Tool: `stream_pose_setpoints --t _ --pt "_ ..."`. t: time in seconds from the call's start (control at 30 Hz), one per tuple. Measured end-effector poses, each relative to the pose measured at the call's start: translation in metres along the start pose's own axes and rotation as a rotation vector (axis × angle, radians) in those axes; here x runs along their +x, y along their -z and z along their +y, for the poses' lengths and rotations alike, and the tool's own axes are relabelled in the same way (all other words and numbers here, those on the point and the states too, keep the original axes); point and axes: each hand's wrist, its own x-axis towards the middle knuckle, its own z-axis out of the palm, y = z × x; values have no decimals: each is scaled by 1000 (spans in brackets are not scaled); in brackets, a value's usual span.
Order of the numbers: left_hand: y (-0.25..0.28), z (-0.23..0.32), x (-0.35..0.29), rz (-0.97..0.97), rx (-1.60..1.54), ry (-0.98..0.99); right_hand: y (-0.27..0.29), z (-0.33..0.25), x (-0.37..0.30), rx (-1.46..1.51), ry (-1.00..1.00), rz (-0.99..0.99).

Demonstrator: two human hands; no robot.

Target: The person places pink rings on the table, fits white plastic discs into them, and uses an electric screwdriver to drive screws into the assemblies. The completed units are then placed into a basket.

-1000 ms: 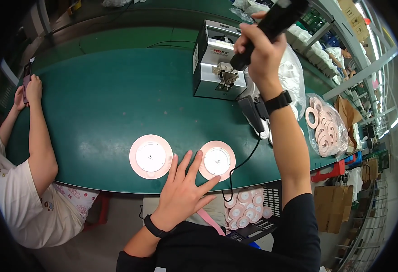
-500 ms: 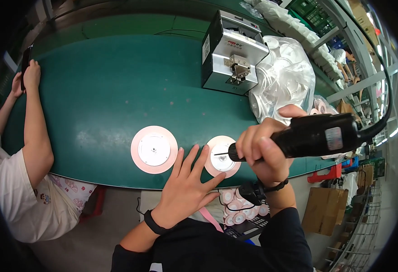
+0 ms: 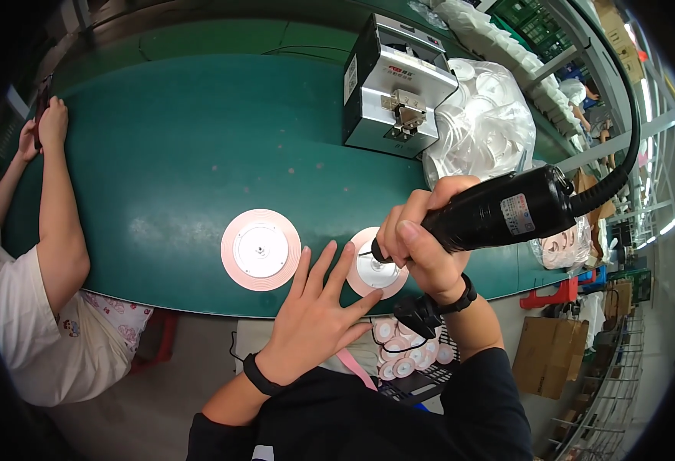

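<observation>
One black driver (image 3: 499,209) is clamped in the right hand (image 3: 426,250), just right of the right disc (image 3: 374,278), a white piece with a pink rim lying flat on the green table (image 3: 161,169). The driver's bit (image 3: 364,254) points left over the right disc; I cannot tell whether it touches. The left hand (image 3: 311,326) is palm down, its fingers apart, two fingertips at the right disc's left and near rim. Its little finger is beside the left disc (image 3: 254,250), a like piece left of the right disc. Beyond the right disc stands a machine (image 3: 376,115); beyond it to the right, a bag (image 3: 483,127) of white parts. On the right disc's near side, below the table, a crate (image 3: 431,388) holds small discs (image 3: 397,351).
</observation>
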Motion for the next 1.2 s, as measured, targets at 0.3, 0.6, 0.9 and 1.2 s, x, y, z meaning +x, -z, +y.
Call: stream_pose_setpoints --t 0.3,0.6,0.9,1.2 --pt "4 -1 1 -26 8 0 24 -40 102 -72 238 152" --pt "1 0 1 -14 -20 -19 57 -6 155 -249 235 232" --pt "-4 -5 -2 -5 -1 13 0 -44 1 134 153 136" --pt "-6 -4 -2 31 -21 -9 4 -38 -52 -58 33 41"
